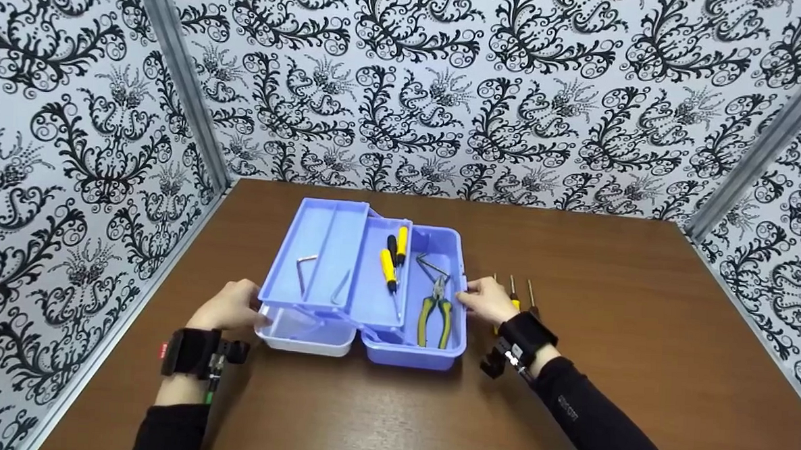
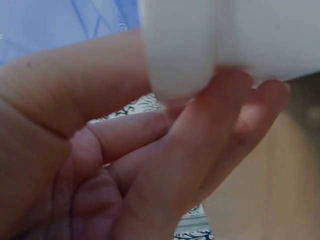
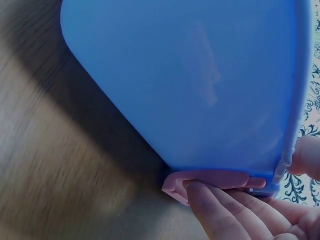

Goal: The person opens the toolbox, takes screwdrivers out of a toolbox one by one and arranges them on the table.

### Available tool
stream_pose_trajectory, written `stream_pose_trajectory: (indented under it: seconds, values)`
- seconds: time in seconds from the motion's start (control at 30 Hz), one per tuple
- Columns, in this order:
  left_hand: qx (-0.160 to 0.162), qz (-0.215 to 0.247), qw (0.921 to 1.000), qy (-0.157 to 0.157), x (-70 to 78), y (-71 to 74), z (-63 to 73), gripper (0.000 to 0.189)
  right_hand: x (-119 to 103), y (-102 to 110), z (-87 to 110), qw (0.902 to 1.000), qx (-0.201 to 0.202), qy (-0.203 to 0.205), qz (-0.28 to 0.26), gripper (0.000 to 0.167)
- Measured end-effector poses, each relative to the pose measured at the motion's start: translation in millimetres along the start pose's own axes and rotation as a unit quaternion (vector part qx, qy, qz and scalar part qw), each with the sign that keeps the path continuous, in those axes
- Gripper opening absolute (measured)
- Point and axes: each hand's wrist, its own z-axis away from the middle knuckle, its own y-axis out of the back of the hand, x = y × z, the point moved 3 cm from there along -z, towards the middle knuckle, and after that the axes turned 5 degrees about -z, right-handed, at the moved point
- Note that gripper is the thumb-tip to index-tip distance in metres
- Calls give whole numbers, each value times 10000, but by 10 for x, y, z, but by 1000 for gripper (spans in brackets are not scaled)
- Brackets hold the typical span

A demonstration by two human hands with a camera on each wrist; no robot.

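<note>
Plainly, the brown worktop (image 1: 392, 414) carries an opened toolbox (image 1: 411, 359), the landmark for every place below. The likeliest fault is an abrupt swing of its outspread trays: a jerk on the lid could send loose tools sliding or wedge them at a tray edge, and a slack hold at the right wall could let the toolbox skid. The toolbox is glossy periwinkle blue, upright, with rounded corners. Its translucent white lid (image 1: 314, 348) spreads to the left, partly beneath the upper tray (image 1: 315, 233); the lower tray (image 1: 371, 305) steps down from that toward the main compartment. The left grip (image 1: 231, 305) grasps the lid's outer rim, thumb inside and fingers outside. The right grip (image 1: 490, 300) pinches the toolbox's right wall, thumb at the rim. Green-and-yellow pliers (image 1: 437, 296) lie in the main compartment. Three screwdrivers (image 1: 388, 268) lie in the lower tray; others (image 1: 531, 295) lie right of the toolbox, partly hidden by the right arm. A pink latch (image 3: 210, 178) on the right wall meets the right fingertips. Smallest, hex keys (image 1: 300, 275) lie in the upper tray, and another bent key (image 1: 434, 265) behind the pliers.
</note>
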Motion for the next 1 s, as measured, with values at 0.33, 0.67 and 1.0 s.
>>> stream_pose_trajectory:
  seconds: [0.33, 0.67, 1.0]
  values:
    - [-87, -115, 9998, 142, -90, 53, 50, 46, -19, -15, -8, 10000, -21, 24, 63, 32]
    - [1256, 451, 9909, 151, 192, 349, 143, 48, -56, -14, 40, 9997, 88, 122, 212, 33]
    - [1280, 884, 9870, -408, 443, 327, 148, 42, -48, -15, 35, 9984, 244, 227, 464, 30]
